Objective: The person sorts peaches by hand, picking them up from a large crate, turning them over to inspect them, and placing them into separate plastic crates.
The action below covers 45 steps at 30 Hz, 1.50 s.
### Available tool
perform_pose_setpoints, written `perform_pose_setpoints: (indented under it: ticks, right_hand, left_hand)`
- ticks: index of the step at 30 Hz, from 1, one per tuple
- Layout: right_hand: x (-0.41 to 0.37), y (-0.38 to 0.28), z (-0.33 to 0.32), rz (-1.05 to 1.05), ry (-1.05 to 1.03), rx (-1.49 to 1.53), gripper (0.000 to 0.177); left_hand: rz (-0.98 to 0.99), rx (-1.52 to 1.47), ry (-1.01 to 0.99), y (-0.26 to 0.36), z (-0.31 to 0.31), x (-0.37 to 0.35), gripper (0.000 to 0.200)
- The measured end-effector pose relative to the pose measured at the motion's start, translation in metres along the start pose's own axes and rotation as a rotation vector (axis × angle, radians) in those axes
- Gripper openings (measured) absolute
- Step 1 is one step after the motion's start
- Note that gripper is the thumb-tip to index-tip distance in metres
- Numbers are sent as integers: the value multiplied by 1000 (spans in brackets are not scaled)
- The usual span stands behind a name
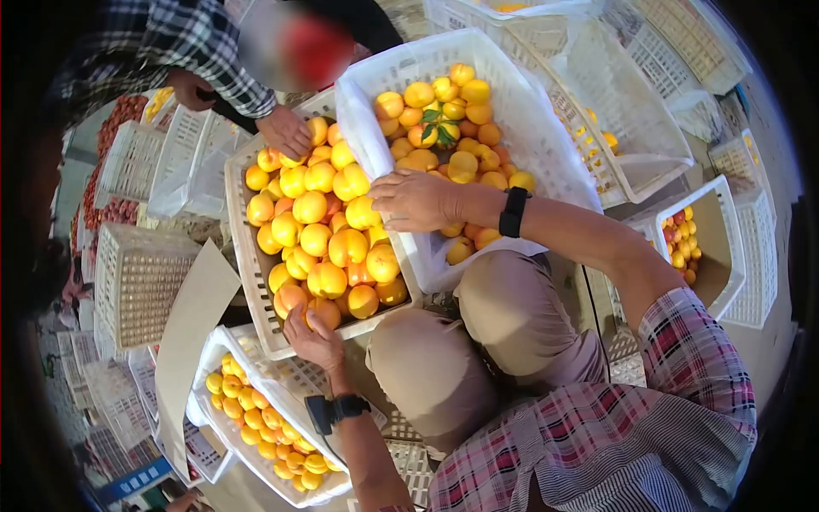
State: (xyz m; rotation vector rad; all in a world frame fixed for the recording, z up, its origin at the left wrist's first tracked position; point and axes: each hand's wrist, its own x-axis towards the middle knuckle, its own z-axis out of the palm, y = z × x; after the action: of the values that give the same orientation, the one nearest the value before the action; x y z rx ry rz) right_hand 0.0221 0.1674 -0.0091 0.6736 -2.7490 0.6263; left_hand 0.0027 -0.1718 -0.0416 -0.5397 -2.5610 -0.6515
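A white plastic crate (pixel 256 328) full of yellow peaches (pixel 311 207) lies before my knees. My left hand (pixel 316 341) is at its near rim, fingers apart, fingertips against a peach (pixel 290 299). Beside it stands a second crate, lined with white plastic film (pixel 546 141); it holds more peaches and a sprig of green leaves (pixel 439 124). Across the film-covered edge between the two crates reaches my right hand (pixel 414 200), its fingers stretched out over the film and touching the peaches at the first crate's side. Neither hand has lifted a fruit.
A co-worker's hand (pixel 286 132) rests on peaches at the first crate's far end. Below left is a lined crate of smaller peaches (pixel 264 427), with a cardboard sheet (pixel 192 341) beside it. Another fruit crate (pixel 725 247) stands right; stacked crates (pixel 141 286) line the left.
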Motion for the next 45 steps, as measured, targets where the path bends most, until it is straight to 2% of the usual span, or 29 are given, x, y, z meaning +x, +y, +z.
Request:
perform_pose_setpoints:
  ticks: [2,5,8,10,12,14,15,17,18,20,24,26,30,33,35,38,42,45]
  right_hand:
    - [6,-10,7,-7,-23,-56,28]
    - [4,-17,4,40,-18,-182,24]
    - [-21,-18,-14,227,11,99,34]
    - [-47,-15,-33,273,-254,245,39]
    - [-66,-20,-68,389,-845,324,40]
    - [-115,8,-53,439,-954,476,38]
    - [-143,20,-42,432,-956,470,38]
    - [-185,28,-24,416,-823,428,33]
    - [-187,16,-29,415,-820,427,33]
    - [-180,-13,-48,531,-673,285,34]
    - [-180,-25,-58,603,-632,303,38]
    - [-185,-19,-55,598,-646,174,36]
    - [-188,-23,-69,621,-712,116,37]
    - [-201,-14,-79,526,-655,57,40]
    - [-208,-13,-84,486,-610,102,42]
    - [-224,3,-61,436,-540,171,43]
    - [-205,-1,-75,539,-704,315,46]
    - [-196,-8,-76,588,-761,247,44]
  left_hand:
    - [3,-37,67,4,2,0,26]
    - [-7,-46,-47,2,0,1,28]
    - [12,-55,-13,-2,3,1,28]
    - [-6,-37,-14,0,1,2,28]
    - [-12,-14,-5,-3,4,1,28]
    - [-27,-6,-3,-3,4,-1,28]
    - [-29,1,-7,-3,4,0,29]
    - [-34,-1,4,-6,7,-1,29]
    - [-33,5,1,-9,8,-2,29]
    - [-25,12,2,-9,9,-3,30]
    - [-61,-4,-16,-9,8,-3,31]
    - [-59,-9,-16,-13,11,0,32]
    - [-102,34,-61,-14,9,-5,33]
    - [-149,12,-69,-20,13,-5,34]
    - [-104,13,-60,-19,12,-4,34]
    - [-151,52,-65,-19,14,-5,36]
    - [-176,51,-47,-13,15,-2,35]
    - [-140,52,-30,-18,13,-7,34]
